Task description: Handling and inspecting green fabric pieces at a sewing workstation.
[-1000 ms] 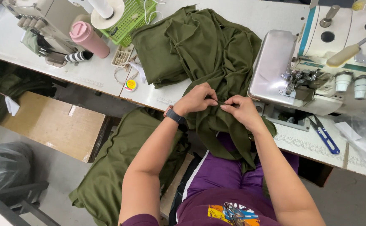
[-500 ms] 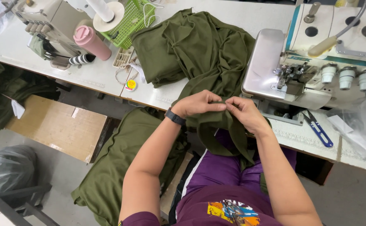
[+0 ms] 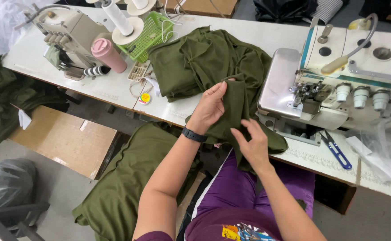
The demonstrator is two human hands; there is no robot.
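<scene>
Head view looks down on a person seated at a white sewing table (image 3: 258, 33), working an olive-green garment piece (image 3: 238, 105) between both hands. Left hand (image 3: 211, 107) is raised with its fingers closed on a fold of the fabric, lifting an edge up beside the overlock machine (image 3: 320, 85). Right hand (image 3: 252, 145) sits lower, just off the table edge, fingers half curled and pinching lightly at the cloth that hangs toward the lap; how firmly it grips I cannot tell. The piece runs from a heap of the same green fabric (image 3: 195, 58) on the tabletop down over the edge onto purple trousers (image 3: 244, 192).

Judging from this, the work is at the preparing stage: the cloth is being sorted and lined up by hand, nothing lies under the presser foot, and the seam looks not yet begun. Thread snips (image 3: 336, 149) with blue handles lie untouched to the right of the machine.

Against half a second ago, the hands have parted: then they met close together at one spot on the fabric, now the left has lifted up and away while the right has dropped lower, spreading the piece out between them
</scene>
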